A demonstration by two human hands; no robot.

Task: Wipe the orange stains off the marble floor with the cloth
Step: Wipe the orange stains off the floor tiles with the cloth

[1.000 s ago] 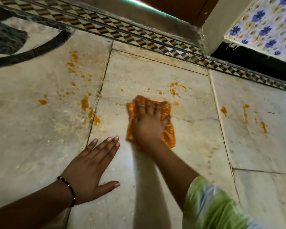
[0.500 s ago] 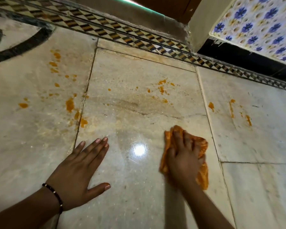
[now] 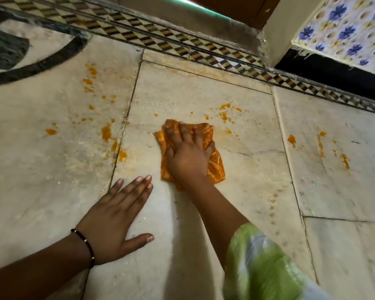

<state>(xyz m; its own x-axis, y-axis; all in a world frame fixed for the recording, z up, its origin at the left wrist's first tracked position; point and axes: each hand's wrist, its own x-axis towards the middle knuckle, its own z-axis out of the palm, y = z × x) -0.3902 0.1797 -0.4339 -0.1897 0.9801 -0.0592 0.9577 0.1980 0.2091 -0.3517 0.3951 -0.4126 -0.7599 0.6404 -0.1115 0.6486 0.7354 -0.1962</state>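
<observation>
A person's right hand (image 3: 187,155) presses an orange cloth (image 3: 214,165) flat on the marble floor (image 3: 204,98) at frame centre, grip spread wide over it. Orange stains (image 3: 106,133) lie at 9, 12 and 3 o'clock of the cloth. The left hand (image 3: 115,215) rests flat at 7 o'clock, fingers straight.

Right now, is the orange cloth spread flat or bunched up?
Bunched: the cloth shows folds and doubled edges under the right hand pressing it to the floor.

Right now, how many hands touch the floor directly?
1: the left hand lies flat on the marble floor; the right hand presses the orange cloth instead.
</observation>
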